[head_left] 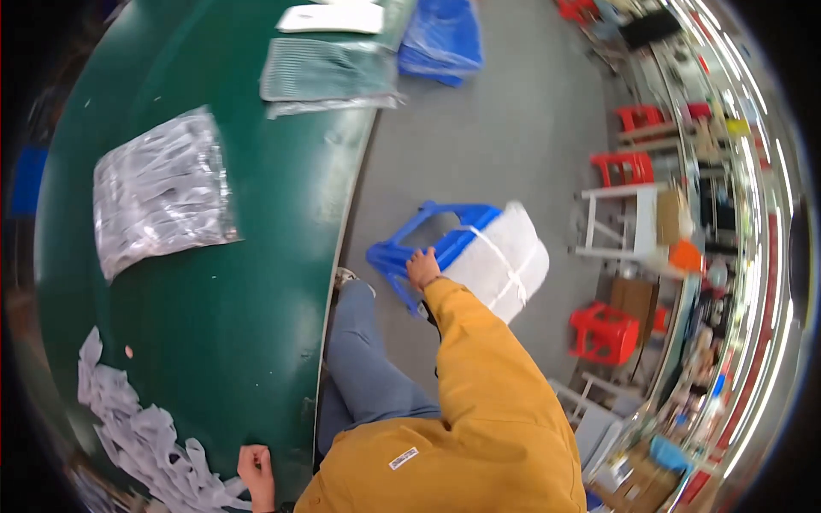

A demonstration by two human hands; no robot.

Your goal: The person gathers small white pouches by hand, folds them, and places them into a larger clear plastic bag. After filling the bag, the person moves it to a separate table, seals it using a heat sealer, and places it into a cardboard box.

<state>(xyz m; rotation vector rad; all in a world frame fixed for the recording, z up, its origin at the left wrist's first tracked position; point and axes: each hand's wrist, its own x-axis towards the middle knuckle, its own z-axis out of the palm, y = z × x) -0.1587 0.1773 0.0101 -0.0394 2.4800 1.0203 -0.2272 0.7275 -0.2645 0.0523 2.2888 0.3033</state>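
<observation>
My right hand reaches out past the table's edge and grips a blue plastic stool. The stool is tilted over the floor, and a white pad is bound to its seat with white ties. My left hand rests on the green table near its front edge, fingers curled in and nothing showing in them. Close beside it lies a loose heap of light grey fabric strips. Farther up the table sits a clear plastic bag packed with similar grey pieces.
At the table's far end are a flat clear bag of grey-green ribbed material and a white object. A blue bin lined with plastic stands beside the table. Across the grey floor, red stools and a white-framed table line the right side.
</observation>
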